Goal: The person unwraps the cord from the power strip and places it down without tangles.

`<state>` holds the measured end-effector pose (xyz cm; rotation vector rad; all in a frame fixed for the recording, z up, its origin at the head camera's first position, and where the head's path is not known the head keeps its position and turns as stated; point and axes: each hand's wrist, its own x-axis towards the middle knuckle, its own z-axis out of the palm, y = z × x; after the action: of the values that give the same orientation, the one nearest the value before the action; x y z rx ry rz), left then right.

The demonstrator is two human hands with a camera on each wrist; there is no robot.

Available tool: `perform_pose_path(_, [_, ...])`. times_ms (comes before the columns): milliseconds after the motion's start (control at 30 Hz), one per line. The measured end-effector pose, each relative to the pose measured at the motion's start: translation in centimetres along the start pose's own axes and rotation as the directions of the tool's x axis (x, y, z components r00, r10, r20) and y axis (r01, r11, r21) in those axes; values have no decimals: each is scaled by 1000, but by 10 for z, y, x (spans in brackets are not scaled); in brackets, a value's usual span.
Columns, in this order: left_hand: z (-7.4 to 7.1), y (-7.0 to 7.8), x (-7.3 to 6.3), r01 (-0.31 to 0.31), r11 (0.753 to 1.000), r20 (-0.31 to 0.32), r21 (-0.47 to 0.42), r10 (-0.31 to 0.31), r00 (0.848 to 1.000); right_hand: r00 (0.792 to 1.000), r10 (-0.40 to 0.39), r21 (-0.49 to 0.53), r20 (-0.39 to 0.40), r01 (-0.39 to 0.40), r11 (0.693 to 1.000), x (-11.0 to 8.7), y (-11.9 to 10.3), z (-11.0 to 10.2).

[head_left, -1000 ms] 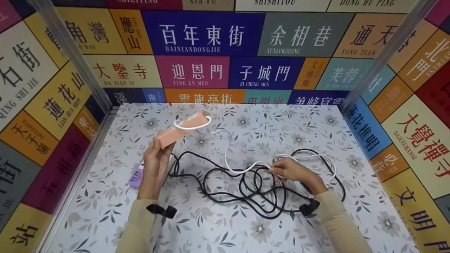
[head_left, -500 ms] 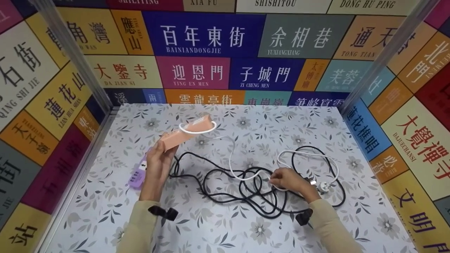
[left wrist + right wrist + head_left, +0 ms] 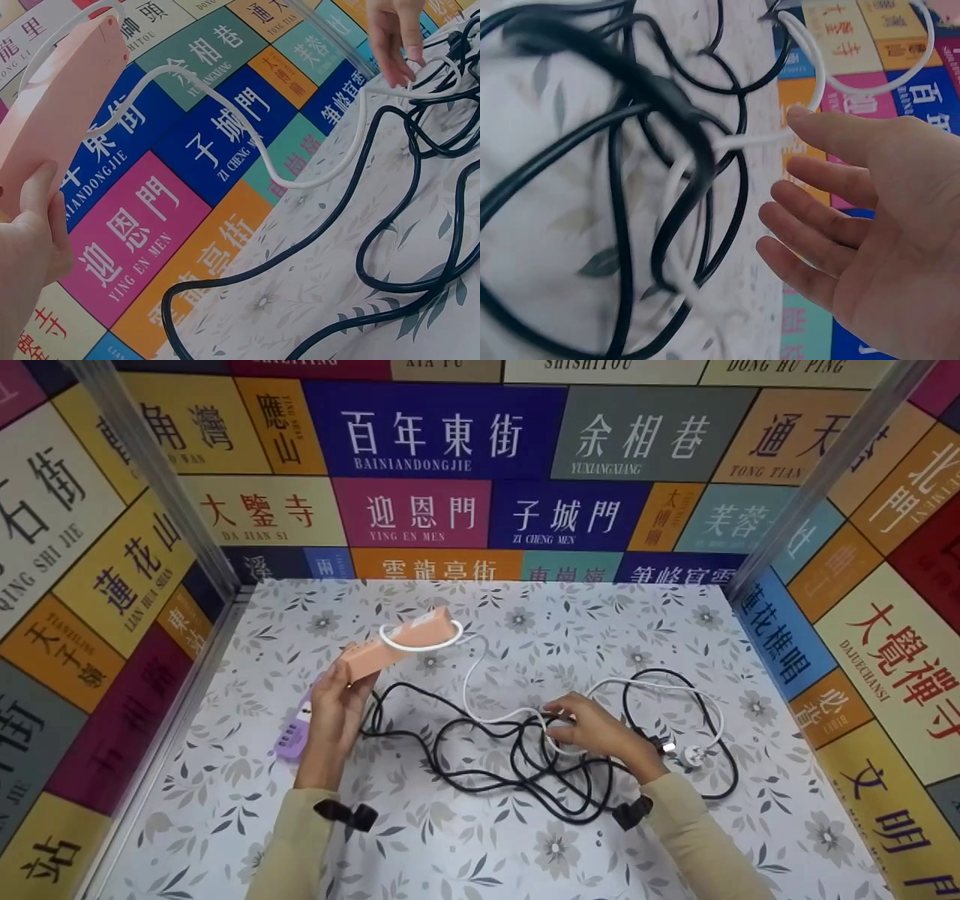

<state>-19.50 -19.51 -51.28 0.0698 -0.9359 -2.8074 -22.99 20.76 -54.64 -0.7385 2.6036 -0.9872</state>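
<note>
In the head view, my left hand point(image 3: 335, 720) grips the lower end of a peach-pink power strip point(image 3: 369, 658), raised at a tilt above the table. Its white cable point(image 3: 466, 682) loops around the strip's upper end, then sags across toward my right hand point(image 3: 600, 731). In the right wrist view, that hand point(image 3: 907, 202) has its thumb and fingers spread apart, and the white cable point(image 3: 754, 140) passes by the thumb tip without being pinched. Beneath the right hand lies a tangled black cable point(image 3: 480, 790).
A purple power strip point(image 3: 291, 741) lies on the table, partly hidden behind the left forearm. Right of the right wrist are a white plug point(image 3: 694, 755) and a black plug point(image 3: 660, 744). Sign-covered walls enclose the flower-patterned table point(image 3: 450, 855) at the back and sides.
My right hand has let go of the white cable and shifted left, its fingers parting. The pink power strip has come slightly down and right since a second ago.
</note>
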Motion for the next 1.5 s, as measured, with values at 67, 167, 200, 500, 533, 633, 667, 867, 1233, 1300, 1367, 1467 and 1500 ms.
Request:
perform_pose_path(67, [0,0,0,-5,1000,-1,-18,5,1000,999,-33,-23,-8,33,999,6,-9,1])
perform_pose_path(167, [0,0,0,-15,1000,5,-25,15,1000,996,-84,-39,3,85,996,14,-21,5])
perform_pose_path(200, [1,0,0,-17,1000,7,-19,17,1000,995,-99,-41,15,100,994,17,-24,6])
perform_pose_path(500, [1,-1,-1,-15,1000,-1,11,15,1000,994,-100,-2,46,100,995,30,-30,20])
perform_pose_path(533, [0,-1,0,-15,1000,-3,8,15,1000,995,-96,3,33,96,995,31,-29,21])
perform_pose_path(633, [0,-1,0,-16,1000,2,26,16,1000,995,-97,21,-9,97,995,34,-27,25])
perform_pose_path(667, [0,-1,-1,-14,999,8,35,13,1000,995,-99,28,-22,100,995,34,-26,25])
perform_pose_path(867, [2,-4,-3,-5,997,38,77,2,999,986,-103,64,-132,113,992,38,-24,26])
perform_pose_path(1233, [4,-6,-6,11,991,41,136,-16,999,934,-1,160,-356,62,985,49,-34,8])
perform_pose_path(1300, [4,-7,-7,7,991,44,135,-13,999,925,2,163,-380,65,984,51,-36,4])
perform_pose_path(1367, [4,-7,-8,0,993,48,119,-6,999,917,2,167,-400,71,983,53,-40,-1])
perform_pose_path(1467, [4,-8,-8,-5,996,64,90,-1,998,913,8,187,-408,75,979,54,-46,-9])
perform_pose_path(1500, [4,-8,-8,-7,997,72,82,1,997,914,14,197,-405,72,978,54,-48,-12])
